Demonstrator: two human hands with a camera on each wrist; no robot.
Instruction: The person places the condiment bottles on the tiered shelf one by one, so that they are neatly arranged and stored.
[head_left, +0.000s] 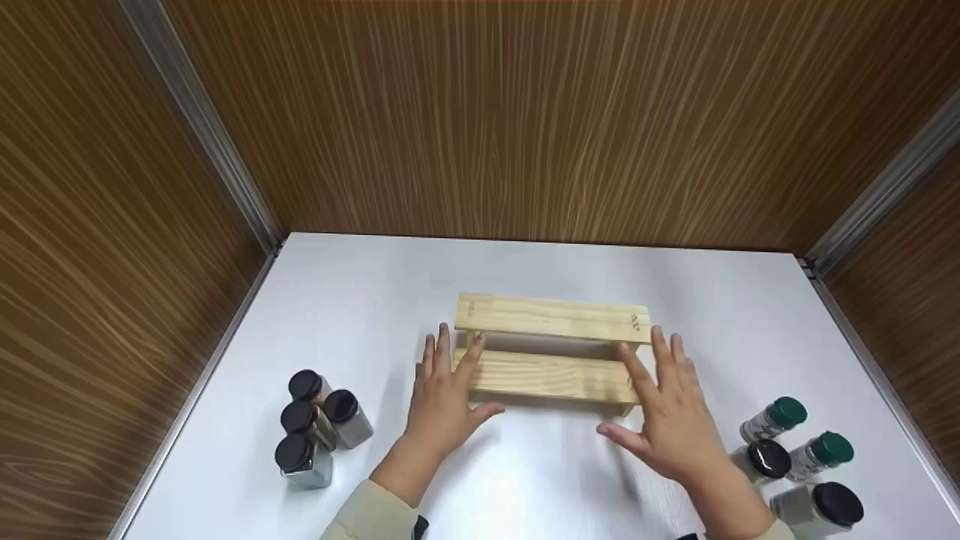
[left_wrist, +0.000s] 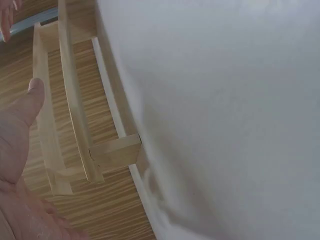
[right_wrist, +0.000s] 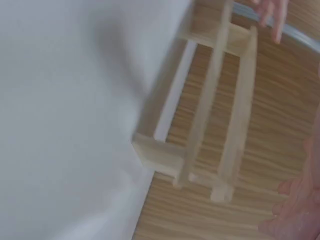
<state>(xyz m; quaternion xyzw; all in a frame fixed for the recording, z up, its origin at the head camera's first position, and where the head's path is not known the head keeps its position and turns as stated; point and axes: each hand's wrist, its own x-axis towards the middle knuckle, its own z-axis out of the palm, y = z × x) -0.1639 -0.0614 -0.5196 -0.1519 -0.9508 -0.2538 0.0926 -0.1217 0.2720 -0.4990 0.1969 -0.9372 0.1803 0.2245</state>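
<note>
A pale wooden rack (head_left: 555, 376) with two long slats and end pieces stands in the middle of the white table. Around its left end, my left hand (head_left: 439, 405) is spread with straight fingers. My right hand (head_left: 671, 416) is spread likewise by the right end. In the right wrist view, a gap shows between the right hand (right_wrist: 300, 205) and the rack (right_wrist: 205, 100). The left thumb (left_wrist: 32, 100) overlaps a slat in the left wrist view; I cannot tell whether it touches. Neither hand holds anything.
Several jars with black lids (head_left: 306, 454) stand in a group at the left. On the right, by my forearm, are jars with green lids (head_left: 821, 454) and jars with black lids (head_left: 814, 510). Wood-grain panels (head_left: 525, 120) enclose the table's back and sides.
</note>
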